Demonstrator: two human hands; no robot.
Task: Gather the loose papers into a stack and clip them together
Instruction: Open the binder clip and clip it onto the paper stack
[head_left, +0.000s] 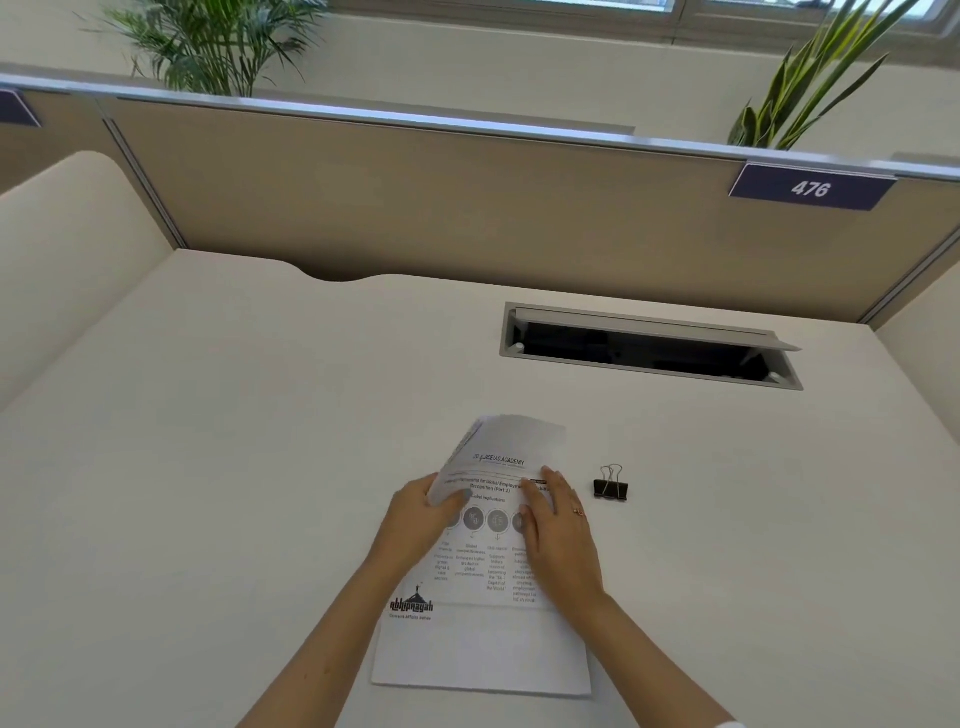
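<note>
A stack of printed white papers (488, 561) lies on the pale desk in front of me, its far end curled upward. One blank sheet (483, 649) sticks out from under the stack toward me. My left hand (421, 514) grips the stack's left edge, thumb on top. My right hand (558, 530) rests flat on the right side of the top page, a ring on one finger. A black binder clip (611, 487) with silver handles stands on the desk just right of my right hand, untouched.
An open cable hatch (649, 348) with a raised lid is set in the desk (234, 441) behind the papers. A beige partition (415, 197) with a "476" label (810, 188) closes off the back. Low dividers stand at both sides, plants behind.
</note>
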